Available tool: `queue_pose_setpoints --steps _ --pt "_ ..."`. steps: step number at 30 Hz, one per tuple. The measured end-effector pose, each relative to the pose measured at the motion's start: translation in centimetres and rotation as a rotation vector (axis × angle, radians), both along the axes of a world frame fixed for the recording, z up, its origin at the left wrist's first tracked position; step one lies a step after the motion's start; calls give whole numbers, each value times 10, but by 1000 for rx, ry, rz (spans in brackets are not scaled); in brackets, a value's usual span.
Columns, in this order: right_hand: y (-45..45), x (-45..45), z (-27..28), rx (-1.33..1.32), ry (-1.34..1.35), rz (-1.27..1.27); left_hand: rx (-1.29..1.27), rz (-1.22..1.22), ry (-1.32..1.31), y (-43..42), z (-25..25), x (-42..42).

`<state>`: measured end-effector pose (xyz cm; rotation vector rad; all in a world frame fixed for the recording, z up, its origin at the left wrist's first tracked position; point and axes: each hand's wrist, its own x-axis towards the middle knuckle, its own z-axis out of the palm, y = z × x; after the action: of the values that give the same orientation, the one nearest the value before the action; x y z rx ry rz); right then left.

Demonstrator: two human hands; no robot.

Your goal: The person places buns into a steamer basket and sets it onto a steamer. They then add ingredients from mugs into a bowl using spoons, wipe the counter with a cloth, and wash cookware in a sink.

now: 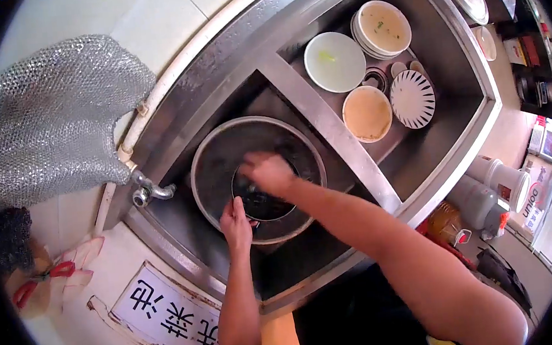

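From my remote seat, looking down through the head camera, I have the dark pan (pixel 272 206) inside a large metal basin (pixel 222 149), which sits in one compartment of the metal sink (pixel 421 210). My left hand (pixel 236 226) is clamped on the pan's near-left rim, thumb on top and the fingers apparently curled beneath; I judge that this hold steadies the pan while the other hand works over it. My right hand (pixel 268 173) reaches across the pan's far side, and it is blurred, so I cannot tell whether its grip is together or apart, or whether it holds anything.

The basin probably serves to catch whatever spills from the pan, and the tap (pixel 154 191) beside it on the wall side is within easy reach. Beyond the metal divider (pixel 330 134), the other compartment keeps the dishes out of my way: a bowl stack (pixel 384 28), a white bowl (pixel 332 65) with a pale green scrap in it, a bowl of tan contents (pixel 367 115), and a striped plate (pixel 413 99), tilted beside that bowl.
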<state>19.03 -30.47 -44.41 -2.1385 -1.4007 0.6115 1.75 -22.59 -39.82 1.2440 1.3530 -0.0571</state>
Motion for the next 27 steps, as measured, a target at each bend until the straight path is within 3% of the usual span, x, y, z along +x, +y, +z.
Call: queue_pose_setpoints --steps 2,4,6,8,11,13,14,16,17,18,20,22,24,26,27 --pt "-22 5 6 -192 -61 -93 153 -48 26 1 6 9" --pt "-45 -17 23 -437 155 19 296 18 35 -1 -2 12" --pt "-42 -44 33 -219 428 40 193 11 7 -4 -14 -1" --pt "-10 -52 4 103 432 -68 84 103 -46 -11 -32 -13" --pt "17 -16 -7 -63 216 -270 35 -103 28 -7 -26 -25" --pt "2 5 7 52 374 -490 624 -260 16 -17 -27 -17" --pt "-13 20 23 174 399 -555 625 -248 6 -19 -17 -8" --pt "-47 30 56 128 584 -722 1135 -868 198 -24 27 9" --pt "-64 29 62 123 581 -716 1070 -1123 200 -26 38 16" --pt "-80 27 67 66 586 -719 1069 -1118 198 -23 33 16" --pt "-108 18 68 13 592 -719 990 -1423 148 -10 4 9" --pt "-130 1 55 -141 576 -622 993 -1308 98 4 -13 15" --pt "-140 -18 48 -138 589 -669 958 -1346 240 15 4 31" --pt "-139 -25 39 -130 612 -708 931 -1318 210 23 20 29" --pt "-132 -25 37 -6 589 -708 833 -1266 197 27 35 30"
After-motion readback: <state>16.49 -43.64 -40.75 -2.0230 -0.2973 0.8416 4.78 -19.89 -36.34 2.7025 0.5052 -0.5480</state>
